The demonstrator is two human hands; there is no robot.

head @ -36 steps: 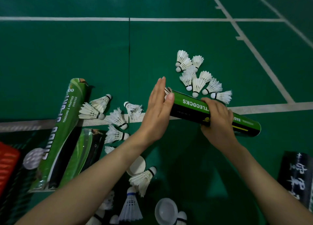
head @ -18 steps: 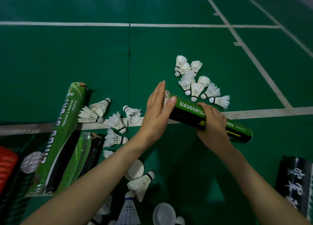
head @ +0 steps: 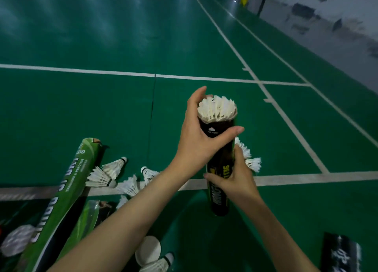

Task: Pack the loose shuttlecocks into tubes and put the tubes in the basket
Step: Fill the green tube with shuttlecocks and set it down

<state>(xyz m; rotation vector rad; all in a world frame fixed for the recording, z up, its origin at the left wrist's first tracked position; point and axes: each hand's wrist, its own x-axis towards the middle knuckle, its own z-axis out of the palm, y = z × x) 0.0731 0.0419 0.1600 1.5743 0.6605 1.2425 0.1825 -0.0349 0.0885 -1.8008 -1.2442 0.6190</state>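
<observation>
A dark tube [head: 219, 198] with green and yellow print stands nearly upright in front of me, its open top filled with white feathers [head: 216, 110]. My left hand [head: 198, 140] wraps the tube just under the rim. My right hand [head: 235, 179] grips its middle. Loose white shuttlecocks lie on the green floor: two at the left [head: 108, 171], others by my left forearm [head: 133, 184], and some behind the tube [head: 252, 163]. Two more green tubes [head: 61, 200] lie at the lower left, over a dark basket [head: 6, 220] that shows only in part.
A white tube cap [head: 148, 250] and a shuttlecock [head: 161, 262] lie between my forearms. Another white cap [head: 17, 240] rests at the far left. A black item with white writing [head: 339, 253] is at the lower right. White court lines [head: 306, 177] cross the floor.
The tube was lying slanted over the court line with my left palm at its open end; now it is lifted upright and both hands grip it. The view has tilted up.
</observation>
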